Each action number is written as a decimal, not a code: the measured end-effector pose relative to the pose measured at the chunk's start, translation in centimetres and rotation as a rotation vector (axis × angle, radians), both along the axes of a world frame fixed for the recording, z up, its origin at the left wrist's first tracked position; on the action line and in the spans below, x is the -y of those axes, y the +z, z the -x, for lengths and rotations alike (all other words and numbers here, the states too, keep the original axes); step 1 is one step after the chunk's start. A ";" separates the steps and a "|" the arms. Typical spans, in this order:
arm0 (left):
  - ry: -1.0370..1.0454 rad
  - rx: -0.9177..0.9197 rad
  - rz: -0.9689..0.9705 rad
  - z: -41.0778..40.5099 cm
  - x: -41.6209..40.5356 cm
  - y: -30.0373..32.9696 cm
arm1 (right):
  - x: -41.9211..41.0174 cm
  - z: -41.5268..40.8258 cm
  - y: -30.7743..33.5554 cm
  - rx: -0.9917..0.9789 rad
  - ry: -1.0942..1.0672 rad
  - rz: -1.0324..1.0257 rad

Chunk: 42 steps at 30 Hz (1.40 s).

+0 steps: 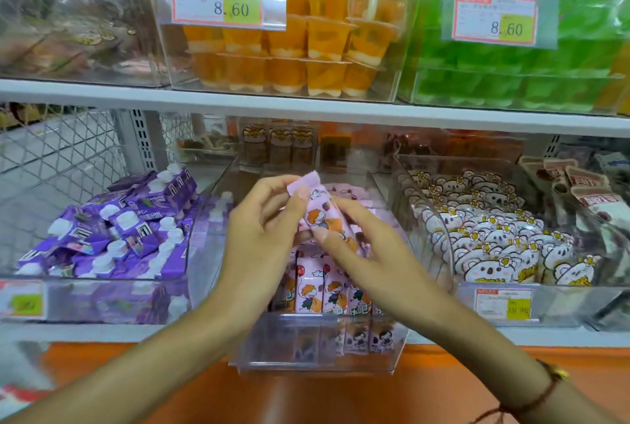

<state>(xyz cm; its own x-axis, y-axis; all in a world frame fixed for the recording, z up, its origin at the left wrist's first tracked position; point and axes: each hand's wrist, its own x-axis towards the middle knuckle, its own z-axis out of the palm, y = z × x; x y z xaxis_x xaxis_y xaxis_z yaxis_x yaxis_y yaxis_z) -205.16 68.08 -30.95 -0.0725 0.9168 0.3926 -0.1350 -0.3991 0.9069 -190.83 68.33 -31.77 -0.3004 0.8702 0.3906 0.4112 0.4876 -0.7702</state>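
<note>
Hands [306,239] pinching pink packet [322,215], clear bin [320,360] of matching packets [327,290] below.

White shop shelf [102,93], wire mesh back panel [85,140] (tiled floor [30,154] visible through it), orange ledge [306,399] below, bright even light.

Both hands, left [262,232] and right [361,246], pinch a pink snack packet [322,210] above its clear bin [320,348]

The left forearm [143,365] and right forearm [477,328] are bare. Behind the right hand [364,253], a thin reddish-brown cord bracelet [540,394] with a small gold charm [559,373] circles the wrist.
</note>
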 end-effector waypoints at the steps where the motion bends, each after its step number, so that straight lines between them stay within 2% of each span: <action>1: 0.000 -0.015 -0.011 0.0 0.1 -0.3 | -0.1 0.3 -0.1 -0.043 0.012 0.019; 5: 0.043 -0.122 -0.059 0.5 -0.1 -1.1 | -0.7 0.7 -0.2 -0.425 -0.025 0.329; 10: 0.003 -0.284 -0.056 0.9 -0.2 -1.9 | -0.7 0.7 0.2 -0.608 -0.020 0.435; 14: 0.053 -0.429 -0.046 0.9 -0.3 -2.7 | -0.4 0.8 0.2 -0.611 -0.008 0.426; 20: 0.042 -0.347 -0.105 1.3 -1.0 -2.7 | -0.9 0.0 0.8 -0.699 0.103 0.505; 23: -0.024 -0.377 -0.124 1.4 -1.1 -2.6 | -1.0 -0.2 0.7 -0.655 0.131 0.527; 26: -0.034 -0.460 -0.164 1.3 -1.2 -3.0 | -0.8 0.3 0.2 -0.576 0.024 0.447; 29: 0.059 -0.563 -0.193 1.2 -1.3 -3.1 | -0.4 0.6 0.2 -0.587 -0.138 0.349; 32: 0.086 -0.528 -0.194 1.2 -1.2 -2.6 | 0.0 0.8 0.5 -0.515 -0.207 0.271; 35: -0.039 -0.386 -0.061 1.3 -0.8 -1.4 | 0.2 0.5 1.3 -0.447 -0.195 0.267; 39: -0.260 -0.229 0.301 1.8 -0.5 -0.3 | 0.0 -0.1 1.8 -0.436 -0.204 0.358; 42: -0.322 -0.171 0.409 1.6 0.1 0.0 | 0.0 0.1 1.6 -0.450 -0.191 0.423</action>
